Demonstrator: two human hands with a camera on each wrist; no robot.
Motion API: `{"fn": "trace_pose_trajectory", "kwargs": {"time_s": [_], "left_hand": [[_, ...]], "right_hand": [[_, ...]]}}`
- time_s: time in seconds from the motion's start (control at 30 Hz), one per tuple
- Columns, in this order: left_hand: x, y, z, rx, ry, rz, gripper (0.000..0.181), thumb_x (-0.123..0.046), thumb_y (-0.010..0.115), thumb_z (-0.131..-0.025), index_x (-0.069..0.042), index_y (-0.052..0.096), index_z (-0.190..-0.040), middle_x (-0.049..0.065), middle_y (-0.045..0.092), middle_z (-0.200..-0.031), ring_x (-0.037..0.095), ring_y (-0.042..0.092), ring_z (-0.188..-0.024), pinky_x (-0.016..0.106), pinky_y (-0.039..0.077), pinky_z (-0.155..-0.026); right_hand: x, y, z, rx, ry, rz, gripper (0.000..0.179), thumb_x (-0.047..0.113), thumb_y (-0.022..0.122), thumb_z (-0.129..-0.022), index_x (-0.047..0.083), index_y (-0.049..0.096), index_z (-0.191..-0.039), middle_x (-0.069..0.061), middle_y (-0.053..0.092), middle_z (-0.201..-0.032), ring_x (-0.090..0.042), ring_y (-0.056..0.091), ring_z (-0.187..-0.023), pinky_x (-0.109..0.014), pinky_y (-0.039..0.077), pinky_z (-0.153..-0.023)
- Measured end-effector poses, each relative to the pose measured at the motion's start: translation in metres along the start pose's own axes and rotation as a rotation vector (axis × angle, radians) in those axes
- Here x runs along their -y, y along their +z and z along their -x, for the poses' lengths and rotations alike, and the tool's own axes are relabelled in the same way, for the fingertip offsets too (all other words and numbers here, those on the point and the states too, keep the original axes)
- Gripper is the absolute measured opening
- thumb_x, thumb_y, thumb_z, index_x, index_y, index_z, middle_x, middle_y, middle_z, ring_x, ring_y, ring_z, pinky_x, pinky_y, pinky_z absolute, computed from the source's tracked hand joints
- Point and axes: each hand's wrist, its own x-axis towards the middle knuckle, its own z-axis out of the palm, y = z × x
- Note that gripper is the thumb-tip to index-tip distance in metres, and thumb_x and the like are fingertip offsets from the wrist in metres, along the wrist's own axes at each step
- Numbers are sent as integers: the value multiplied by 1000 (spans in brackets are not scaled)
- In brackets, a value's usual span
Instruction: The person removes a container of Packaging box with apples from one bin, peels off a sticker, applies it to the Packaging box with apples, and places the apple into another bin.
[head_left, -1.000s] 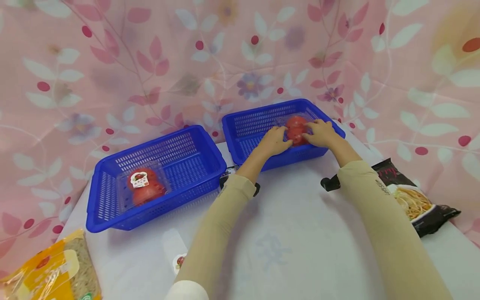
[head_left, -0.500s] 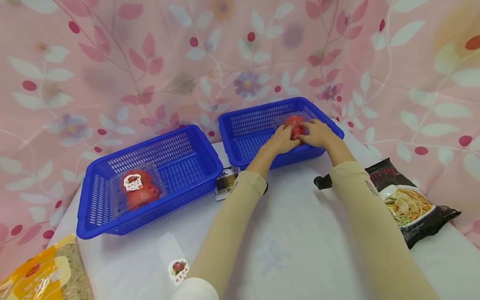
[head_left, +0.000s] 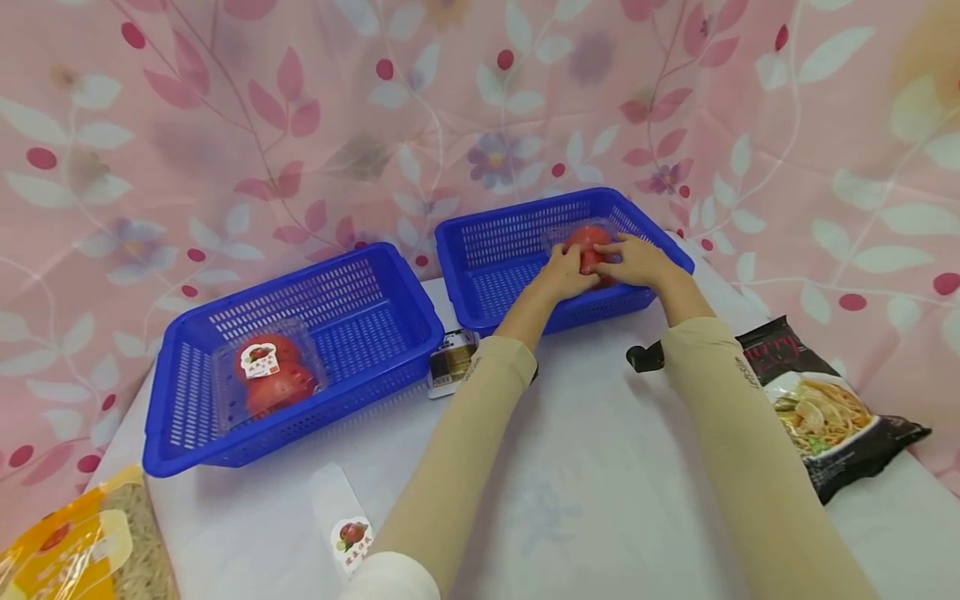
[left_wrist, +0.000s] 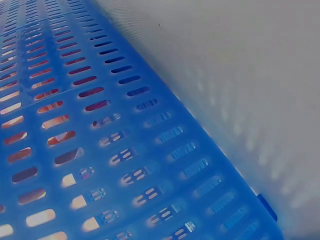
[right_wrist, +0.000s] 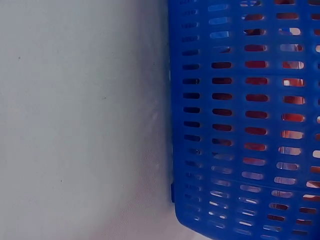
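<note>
In the head view, both hands reach over the front rim of the right blue basket (head_left: 495, 325) to a clear plastic pack of red tomatoes (head_left: 588, 236) at its right end. My left hand (head_left: 564, 275) bends its fingers and thumb round the left side of the tomatoes. From the right, my right hand (head_left: 636, 265) holds the same tomatoes with fingertips and thumb. Parts of the pack are hidden behind the hands. Both wrist views show the slotted basket wall (left_wrist: 75, 95) close up, with red showing through the slots of the wall (right_wrist: 235, 105) in the right one.
A second blue basket (head_left: 360, 379) at left holds a labelled tomato pack (head_left: 273, 375). A small card-like packet (head_left: 452, 364) lies between baskets. A label strip (head_left: 341, 517) and yellow bag (head_left: 82, 542) lie at front left, a black noodle bag (head_left: 825, 408) at right.
My left hand has moved right, closer to the right hand, and its fingers have come round the tomatoes. The head view has shifted slightly. The pack stays in the right basket.
</note>
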Motion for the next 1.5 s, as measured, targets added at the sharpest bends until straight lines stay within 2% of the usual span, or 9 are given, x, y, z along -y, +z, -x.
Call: {"fn": "trace_pose_trajectory", "kwargs": {"time_s": [0.13,0.23,0.33,0.53,0.7,0.93,1.23,1.4,1.5], "left_hand": [[1,-2,3,-16,-46,13,67,-51,50,-88,-17,28,-141,11,21,-146,32,42,-121,45,39,-95],[2,-3,4,-26,-50,32,64,-48,48,-91,-16,28,-142,10,20,-147,31,40,-123,44,38,-97],[0,-4,3,-16,-27,34,59,-41,48,-93,-14,29,-141,11,18,-148,31,36,-127,42,35,-100],[-1,-2,2,21,15,62,54,-33,50,-94,-13,31,-140,13,15,-149,29,31,-130,39,32,-102],[-1,-2,2,6,73,87,54,-28,56,-91,-10,37,-138,17,21,-146,28,31,-131,36,31,-103],[3,-3,4,14,71,75,58,-32,58,-89,-13,37,-139,13,20,-148,30,31,-130,41,33,-102],[9,-5,0,-14,177,41,59,-33,64,-85,-8,44,-135,11,41,-138,23,29,-131,33,33,-102],[9,-6,-2,-13,192,43,58,-32,64,-85,-10,45,-135,10,42,-138,23,25,-133,35,30,-104],[10,-7,-4,-14,205,33,57,-33,62,-87,-10,44,-136,10,42,-139,22,22,-135,36,27,-106]], "right_hand": [[-1,-1,0,-7,-36,-24,51,32,52,-93,4,45,-134,-30,29,-140,-47,21,-129,-64,17,-100],[-2,-1,-1,-12,-57,-23,46,28,52,-93,5,47,-133,-29,33,-138,-46,23,-129,-63,18,-100],[-6,-2,0,-18,-67,-23,43,24,50,-94,4,47,-133,-28,35,-137,-45,24,-129,-63,18,-100],[-13,-2,2,-28,-102,-12,44,15,48,-94,-5,42,-132,-30,36,-135,-45,25,-128,-57,17,-104],[-17,-3,4,-29,-108,-26,45,9,47,-92,-9,38,-133,-33,34,-135,-46,23,-128,-56,16,-104],[-14,1,5,-28,-82,-39,44,10,47,-93,-8,39,-133,-33,34,-135,-46,23,-128,-58,16,-104],[-12,0,4,-76,-71,-72,38,4,48,-91,-9,46,-126,-31,47,-123,-44,35,-121,-56,24,-101],[-12,-2,2,-81,-39,-98,38,7,50,-91,-9,47,-125,-31,46,-122,-44,30,-122,-57,22,-101],[-11,-2,0,-113,-51,-102,38,7,50,-91,-10,48,-124,-32,46,-123,-44,28,-123,-57,22,-102]]}}
